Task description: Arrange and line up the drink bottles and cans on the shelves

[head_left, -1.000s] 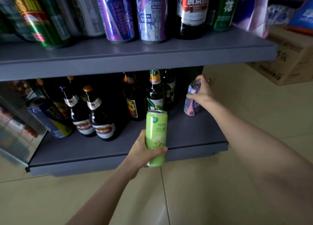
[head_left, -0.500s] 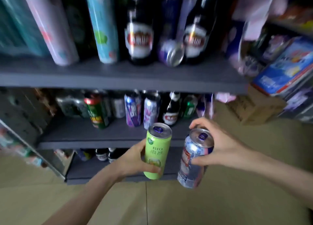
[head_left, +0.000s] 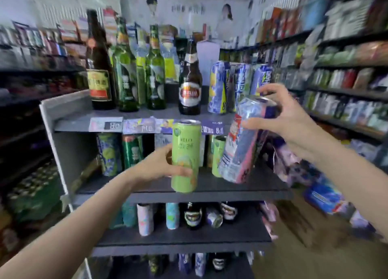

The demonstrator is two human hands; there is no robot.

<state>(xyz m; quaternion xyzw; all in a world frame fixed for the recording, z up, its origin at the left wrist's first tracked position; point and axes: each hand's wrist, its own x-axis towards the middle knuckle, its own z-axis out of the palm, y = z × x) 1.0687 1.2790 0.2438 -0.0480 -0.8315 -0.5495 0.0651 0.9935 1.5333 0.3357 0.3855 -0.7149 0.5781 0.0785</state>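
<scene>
Head view, the only one I have, and it is smeared with motion. My left hand (head_left: 156, 169) is wrapped round the lower body of the green can (head_left: 184, 155), thumb across the front, holding it upright in the air in front of the second shelf (head_left: 210, 187). My right hand (head_left: 281, 119) grasps the silver can (head_left: 241, 140) near its top, fingers over the rim end and thumb on the side; that can is tilted, base toward the shelf, close beside the green one but I cannot tell if they touch. Neither can rests on a board.

Both look like tall slim cans: stiff if full, fairly light, smooth and likely slick, with thin walls that dent under a hard squeeze. I judge a mid-body wrap safest; the right hand's top-end hold gives less control of the tilt.

On the top shelf (head_left: 147, 113) stand bottles (head_left: 156, 68) and blue cans (head_left: 218, 87), with price tags (head_left: 106, 125) on its edge. Another green can (head_left: 218, 154) stands on the second shelf, where I think mine could line up. Glass nearby calls for a slow set-down.
</scene>
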